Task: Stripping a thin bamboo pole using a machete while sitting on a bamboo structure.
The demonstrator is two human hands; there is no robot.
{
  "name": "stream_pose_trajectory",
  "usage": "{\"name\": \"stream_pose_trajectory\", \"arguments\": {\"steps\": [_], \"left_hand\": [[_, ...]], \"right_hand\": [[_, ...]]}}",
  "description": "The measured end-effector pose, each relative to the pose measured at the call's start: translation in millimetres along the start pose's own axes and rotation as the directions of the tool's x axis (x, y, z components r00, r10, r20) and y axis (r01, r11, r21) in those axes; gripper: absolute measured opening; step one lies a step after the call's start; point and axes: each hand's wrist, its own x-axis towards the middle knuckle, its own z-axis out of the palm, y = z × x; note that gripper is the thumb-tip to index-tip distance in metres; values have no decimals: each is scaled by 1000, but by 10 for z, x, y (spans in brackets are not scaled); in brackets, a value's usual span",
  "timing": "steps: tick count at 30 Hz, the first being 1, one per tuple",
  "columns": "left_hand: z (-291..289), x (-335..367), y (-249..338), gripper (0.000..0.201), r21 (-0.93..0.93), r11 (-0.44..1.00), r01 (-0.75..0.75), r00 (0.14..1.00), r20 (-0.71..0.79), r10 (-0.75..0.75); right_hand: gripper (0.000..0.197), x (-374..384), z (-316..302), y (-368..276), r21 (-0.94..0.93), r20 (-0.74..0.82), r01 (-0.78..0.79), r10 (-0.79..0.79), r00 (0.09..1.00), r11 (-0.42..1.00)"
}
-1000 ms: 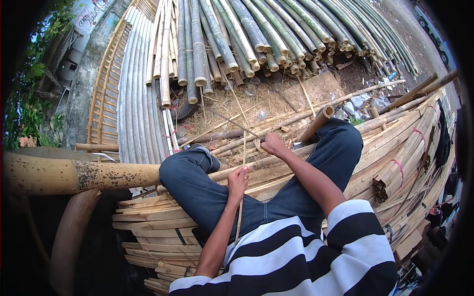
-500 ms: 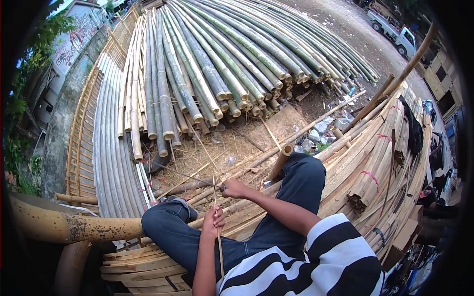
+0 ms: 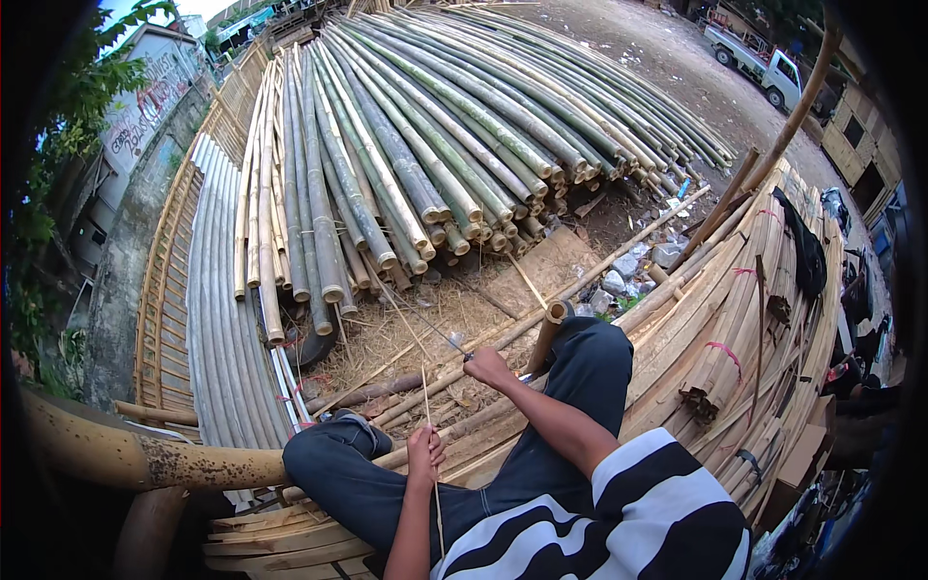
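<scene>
Seated on a stack of split slats (image 3: 290,541), the person holds a thin bamboo strip (image 3: 426,406) in the left hand (image 3: 425,456), fingers closed round it just in front of the lap. Its long axis runs near to far, almost upright in the picture, the far end pointing toward the straw-strewn ground (image 3: 406,333) and the near end passing down by the striped shirt (image 3: 619,522). The right hand (image 3: 488,367) is shut on a slim dark tool, probably a blade (image 3: 440,338), which points far-left; its handle is hidden in the fist. Judging by this, the left hand steadies the strip between the knees so the right can work along it. Beyond the ground lies a big pile of round poles (image 3: 435,145), ends facing the person. Bundled slats (image 3: 735,319) rise at right, a thick pole (image 3: 145,459) crosses near left.
</scene>
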Motion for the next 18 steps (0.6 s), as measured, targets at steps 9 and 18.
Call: {"name": "stream_pose_trajectory", "arguments": {"steps": [9, 18], "left_hand": [[84, -8, 68, 20, 41, 997, -65, 998, 9, 64], [418, -310, 235, 24, 37, 998, -42, 985, 170, 35]], "right_hand": [[26, -556, -34, -739, 193, 447, 236, -300, 843, 952], [24, 110, 102, 152, 212, 31, -176, 173, 984, 961]]}}
